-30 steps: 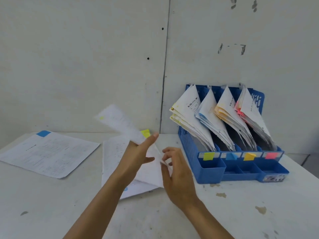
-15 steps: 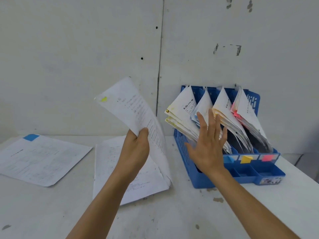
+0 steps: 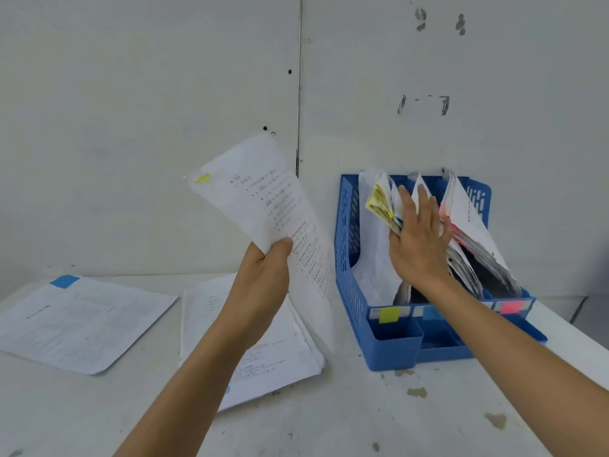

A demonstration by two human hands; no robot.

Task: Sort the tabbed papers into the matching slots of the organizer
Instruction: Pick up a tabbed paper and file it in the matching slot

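One wide-angle view, worn on the head, looks forward and down across the table to the wall. It is near: the left arm and right arm enter from the bottom edge; the organizer stands right of centre.

A plain, office-like paperwork room: a stained white table against a bare scuffed wall, holding a blue file organizer and printed papers.

Your left hand and right hand are bare, as are both slender forearms, which run uncovered to the frame edge at 7 and 4 o'clock.
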